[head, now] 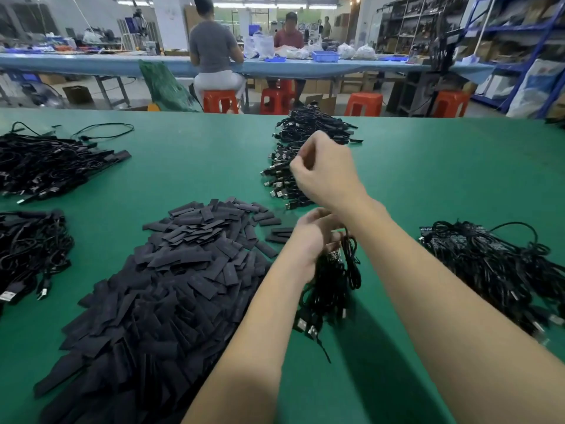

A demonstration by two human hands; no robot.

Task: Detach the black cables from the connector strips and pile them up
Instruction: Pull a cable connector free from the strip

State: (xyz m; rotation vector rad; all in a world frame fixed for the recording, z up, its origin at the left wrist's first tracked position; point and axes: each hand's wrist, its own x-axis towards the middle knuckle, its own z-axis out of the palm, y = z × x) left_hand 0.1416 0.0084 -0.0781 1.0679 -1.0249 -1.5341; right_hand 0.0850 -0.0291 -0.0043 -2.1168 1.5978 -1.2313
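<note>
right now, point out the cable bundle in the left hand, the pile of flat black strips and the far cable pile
cable bundle (pixel 331 280), head view, hanging middle
flat black strips (pixel 171 270), head view, centre of heap
far cable pile (pixel 308 123), head view, upper part

text: none legible | labels: none legible | boxes, shelves: too blurred to read

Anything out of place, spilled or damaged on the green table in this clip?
Nothing stands out. The flat black strips lie in a loose heap, cable piles sit apart on the green table, and the left hand holds a cable bundle while the right hand reaches over the far pile.
</note>
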